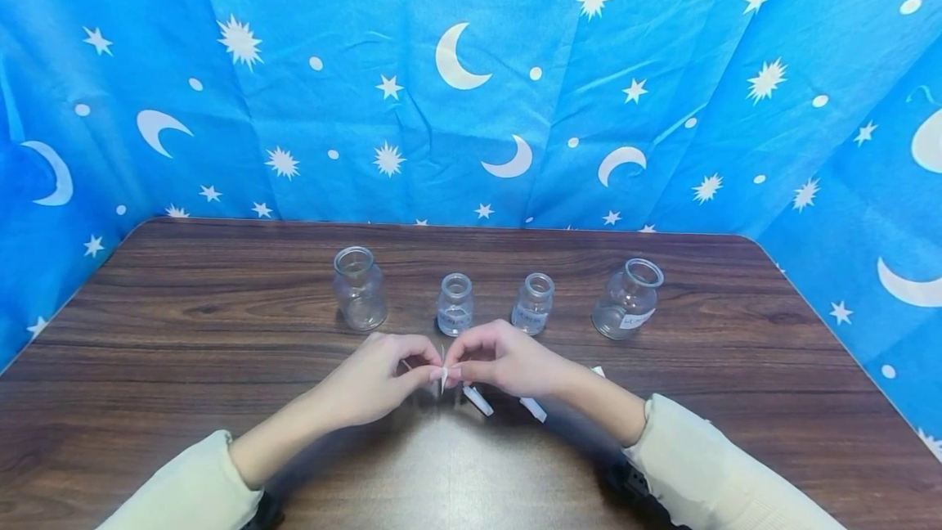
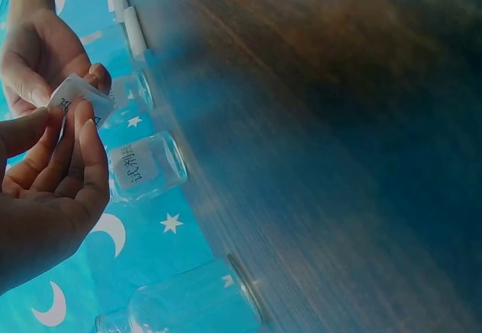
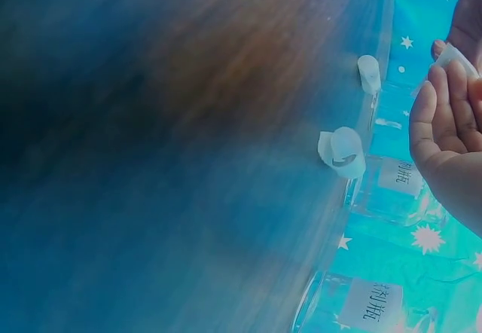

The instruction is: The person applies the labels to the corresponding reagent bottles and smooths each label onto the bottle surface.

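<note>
Between the fingertips of both hands is a small white paper label [image 1: 445, 378] with dark writing, seen folded or bent in the left wrist view [image 2: 75, 96]. My left hand [image 1: 383, 375] pinches it from the left, thumb against fingers. From the right, my right hand [image 1: 511, 362] pinches the same label. Two small clear glass bottles, one [image 1: 455, 313] just beyond the fingertips and one [image 1: 533, 311] beyond the right hand, stand upright with white labels. In the right wrist view the right fingers [image 3: 452, 114] partly cover the label.
A larger glass jar [image 1: 361, 297] stands at the left of the row, another with a white label [image 1: 625, 305] at the right. Curled white paper pieces lie on the wooden table [image 1: 221, 309] below the right hand [image 1: 478, 400] and beside it [image 1: 533, 409]. A blue star-patterned cloth [image 1: 368, 121] hangs behind.
</note>
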Action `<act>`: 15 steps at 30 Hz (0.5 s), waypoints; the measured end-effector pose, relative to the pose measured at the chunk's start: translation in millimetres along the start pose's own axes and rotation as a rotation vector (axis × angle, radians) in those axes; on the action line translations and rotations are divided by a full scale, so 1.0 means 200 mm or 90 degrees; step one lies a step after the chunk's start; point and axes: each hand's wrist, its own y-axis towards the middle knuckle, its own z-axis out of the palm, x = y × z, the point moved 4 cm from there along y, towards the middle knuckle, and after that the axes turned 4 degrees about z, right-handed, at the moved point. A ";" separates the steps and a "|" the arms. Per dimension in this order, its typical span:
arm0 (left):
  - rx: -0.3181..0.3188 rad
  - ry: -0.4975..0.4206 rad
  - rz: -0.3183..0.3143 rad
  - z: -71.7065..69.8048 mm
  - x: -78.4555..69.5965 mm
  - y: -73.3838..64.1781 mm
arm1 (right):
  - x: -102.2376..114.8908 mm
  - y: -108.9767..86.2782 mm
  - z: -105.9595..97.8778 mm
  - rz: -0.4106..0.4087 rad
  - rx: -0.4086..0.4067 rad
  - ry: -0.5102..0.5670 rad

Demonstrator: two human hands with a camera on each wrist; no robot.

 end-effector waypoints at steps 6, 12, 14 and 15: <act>0.010 -0.022 0.011 0.00 0.00 0.00 | 0.00 0.00 0.00 -0.014 0.006 -0.012; 0.005 -0.021 0.015 -0.01 -0.01 0.00 | 0.00 0.00 -0.01 -0.031 0.002 -0.015; -0.002 -0.016 0.016 -0.01 0.00 0.00 | 0.00 -0.01 -0.01 -0.032 -0.001 -0.008; -0.006 -0.016 0.014 -0.01 0.00 0.00 | 0.00 -0.01 -0.01 -0.032 -0.003 -0.003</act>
